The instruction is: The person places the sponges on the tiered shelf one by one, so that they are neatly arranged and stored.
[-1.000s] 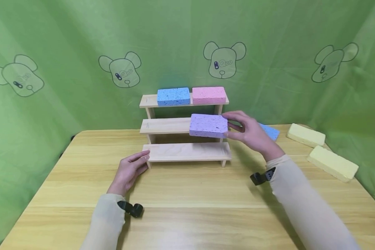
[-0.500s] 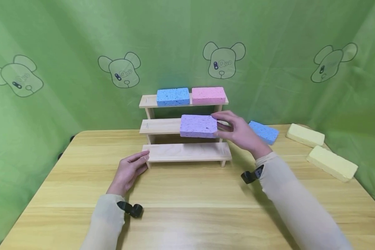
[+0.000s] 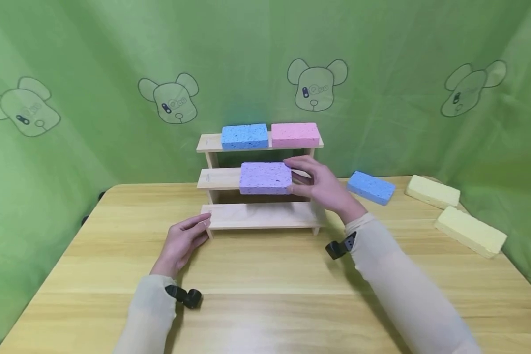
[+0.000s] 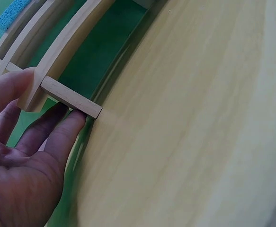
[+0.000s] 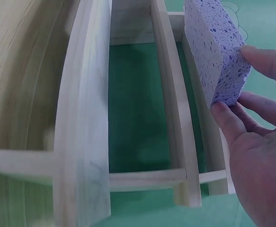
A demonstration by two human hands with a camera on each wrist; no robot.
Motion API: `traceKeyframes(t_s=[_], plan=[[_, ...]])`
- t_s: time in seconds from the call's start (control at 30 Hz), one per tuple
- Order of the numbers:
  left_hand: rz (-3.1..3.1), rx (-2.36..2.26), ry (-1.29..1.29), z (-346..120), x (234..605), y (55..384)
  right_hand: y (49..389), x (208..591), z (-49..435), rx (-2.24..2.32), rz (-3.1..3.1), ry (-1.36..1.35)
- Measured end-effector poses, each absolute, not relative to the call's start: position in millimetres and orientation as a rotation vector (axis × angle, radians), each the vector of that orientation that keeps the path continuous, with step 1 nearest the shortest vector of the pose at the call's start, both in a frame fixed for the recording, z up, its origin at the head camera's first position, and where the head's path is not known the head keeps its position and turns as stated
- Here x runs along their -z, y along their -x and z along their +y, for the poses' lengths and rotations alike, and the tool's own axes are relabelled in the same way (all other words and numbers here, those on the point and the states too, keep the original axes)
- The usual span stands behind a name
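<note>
My right hand [image 3: 320,189] pinches the right end of a purple sponge [image 3: 265,178], thumb on the near side and fingers on the far side. In the head view, the sponge overlaps the middle tier of a three-tier wooden display stand [image 3: 265,216]; the right wrist view shows the sponge's pitted face [image 5: 216,52] tilted. At the stand's lower left corner, my left hand [image 3: 183,243] grips the bottom tier's end, with fingertips on the side leg [image 4: 71,97]. On the top tier lie a blue sponge [image 3: 245,136] and a pink sponge [image 3: 295,134].
To the right on the wooden table [image 3: 265,314] lie another blue sponge [image 3: 370,187] and two pale yellow sponges [image 3: 432,191], one nearer than the other. A green curtain [image 3: 243,39] with bear-head drawings hangs behind and around the table.
My right hand has carried the purple sponge leftward along the middle tier, uncovering more of the blue sponge on the table. The left hand stays in place on the stand.
</note>
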State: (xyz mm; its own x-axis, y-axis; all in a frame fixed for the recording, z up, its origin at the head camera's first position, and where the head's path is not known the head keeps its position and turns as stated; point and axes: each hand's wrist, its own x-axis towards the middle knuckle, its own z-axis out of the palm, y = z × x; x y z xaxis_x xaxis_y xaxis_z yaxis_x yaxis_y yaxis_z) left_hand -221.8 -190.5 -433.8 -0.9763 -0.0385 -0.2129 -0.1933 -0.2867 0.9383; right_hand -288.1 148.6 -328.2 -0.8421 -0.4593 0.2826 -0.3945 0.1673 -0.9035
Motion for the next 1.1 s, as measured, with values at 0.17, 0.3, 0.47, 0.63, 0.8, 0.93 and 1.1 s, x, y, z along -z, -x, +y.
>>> traceKeyframes(t_s=[0.17, 0.3, 0.47, 0.63, 0.8, 0.93, 1.1], plan=[[1.828, -2.424, 0.3, -191, 435, 221, 291, 329, 138, 1.766, 2.361, 0.872], [1.822, -2.415, 0.297, -191, 436, 220, 295, 332, 134, 1.757, 2.357, 0.856], [1.82, -2.429, 0.299, -191, 436, 220, 298, 334, 131, 1.768, 2.352, 0.846], [1.825, -2.423, 0.304, -191, 435, 220, 298, 334, 127, 1.785, 2.333, 0.812], [1.827, -2.422, 0.31, -192, 435, 220, 300, 334, 118, 1.78, 2.32, 0.797], [1.83, -2.417, 0.314, -192, 435, 220, 301, 333, 111, 1.747, 2.341, 0.802], [1.833, -2.416, 0.306, -190, 436, 221, 302, 333, 106, 1.69, 2.4, 0.799]])
